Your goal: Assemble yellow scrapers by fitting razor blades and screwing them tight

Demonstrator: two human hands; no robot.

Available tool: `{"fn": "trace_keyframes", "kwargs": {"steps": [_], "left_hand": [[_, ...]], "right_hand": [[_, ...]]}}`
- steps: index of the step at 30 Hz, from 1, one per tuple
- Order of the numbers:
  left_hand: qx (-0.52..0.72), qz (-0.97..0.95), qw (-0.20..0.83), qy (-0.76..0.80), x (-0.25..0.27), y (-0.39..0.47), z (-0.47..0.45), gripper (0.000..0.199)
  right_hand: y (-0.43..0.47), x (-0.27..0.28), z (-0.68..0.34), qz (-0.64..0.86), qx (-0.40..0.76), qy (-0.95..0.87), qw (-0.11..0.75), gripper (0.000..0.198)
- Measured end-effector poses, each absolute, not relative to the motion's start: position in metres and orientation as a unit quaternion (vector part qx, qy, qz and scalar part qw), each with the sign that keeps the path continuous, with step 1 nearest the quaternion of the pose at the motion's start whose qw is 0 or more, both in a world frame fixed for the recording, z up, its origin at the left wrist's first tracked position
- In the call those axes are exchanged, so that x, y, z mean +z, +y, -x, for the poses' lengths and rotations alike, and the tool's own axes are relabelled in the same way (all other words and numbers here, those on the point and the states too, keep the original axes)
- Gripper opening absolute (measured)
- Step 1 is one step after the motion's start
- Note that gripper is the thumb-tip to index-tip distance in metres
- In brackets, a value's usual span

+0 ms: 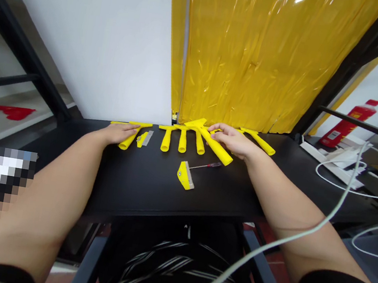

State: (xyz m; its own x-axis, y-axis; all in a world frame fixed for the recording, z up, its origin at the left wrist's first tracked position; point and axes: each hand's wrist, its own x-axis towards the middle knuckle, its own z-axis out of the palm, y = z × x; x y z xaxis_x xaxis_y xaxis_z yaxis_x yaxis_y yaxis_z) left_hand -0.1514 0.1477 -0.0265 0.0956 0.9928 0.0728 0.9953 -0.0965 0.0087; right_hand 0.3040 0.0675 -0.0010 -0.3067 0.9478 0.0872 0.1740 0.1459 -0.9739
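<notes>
My left hand (117, 133) lies at the left of the black tabletop, fingers stretched out over a yellow T-shaped scraper handle (126, 142). Just right of that handle is a small yellow scraper head (142, 139) with a metal blade. My right hand (234, 141) has its thumb and fingers round another yellow scraper handle (221, 153), whose hollow end points toward me. Between my hands, several more yellow handles (182, 143) lie in a row. Nearer to me rest a second scraper head (185, 175) and a thin screwdriver (213, 165), its tip by the blade.
A further yellow handle (263, 144) lies beyond my right hand. Behind the black table (137, 195) stand a white panel (95, 26) and a yellow plastic curtain (258, 66). A red bottle (349, 124) is at the right. A pale cable (287, 243) crosses above my right forearm.
</notes>
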Motion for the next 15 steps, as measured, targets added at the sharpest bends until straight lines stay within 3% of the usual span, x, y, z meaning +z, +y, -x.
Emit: {"fn": "trace_keyframes", "kwargs": {"steps": [4,15], "left_hand": [[-0.009,0.730,-0.035,-0.683,-0.025,0.150,0.160,0.066],[-0.013,0.736,-0.072,-0.673,-0.018,0.147,0.182,0.063]], "right_hand": [[0.068,-0.001,-0.305,0.442,0.479,-0.648,0.394,0.021],[0.068,-0.001,-0.306,0.443,0.480,-0.648,0.392,0.023]]}}
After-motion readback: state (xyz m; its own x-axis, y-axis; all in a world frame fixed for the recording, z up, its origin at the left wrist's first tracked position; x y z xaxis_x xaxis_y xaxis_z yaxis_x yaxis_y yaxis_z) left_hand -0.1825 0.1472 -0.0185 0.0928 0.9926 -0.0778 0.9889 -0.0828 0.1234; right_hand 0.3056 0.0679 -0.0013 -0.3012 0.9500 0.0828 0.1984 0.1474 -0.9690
